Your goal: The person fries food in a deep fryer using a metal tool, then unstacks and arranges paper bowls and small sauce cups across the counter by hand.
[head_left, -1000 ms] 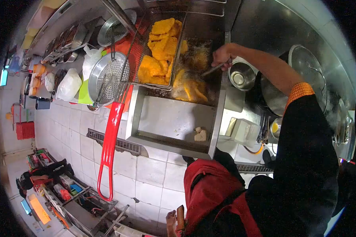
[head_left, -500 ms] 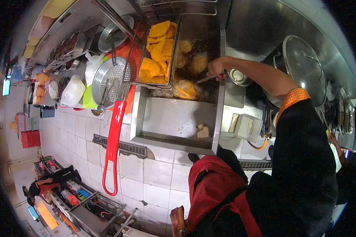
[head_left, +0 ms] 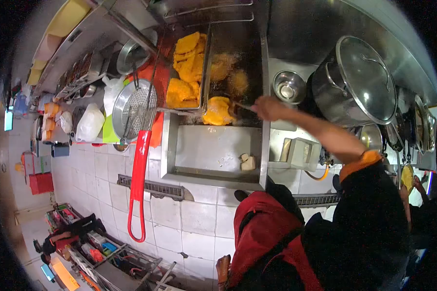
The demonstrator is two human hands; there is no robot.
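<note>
Now, in the head view, the front fried piece shows more fully beside the basket, with less foam, so seems partly lifted; the right hand clamps a thin handle; the left hand's grip I cannot tell

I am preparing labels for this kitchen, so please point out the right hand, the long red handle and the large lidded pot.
Right hand (head_left: 271, 108): head view, back of the hand.
Long red handle (head_left: 140, 167): head view, middle of its grip.
Large lidded pot (head_left: 362, 81): head view, on its lid.
</note>
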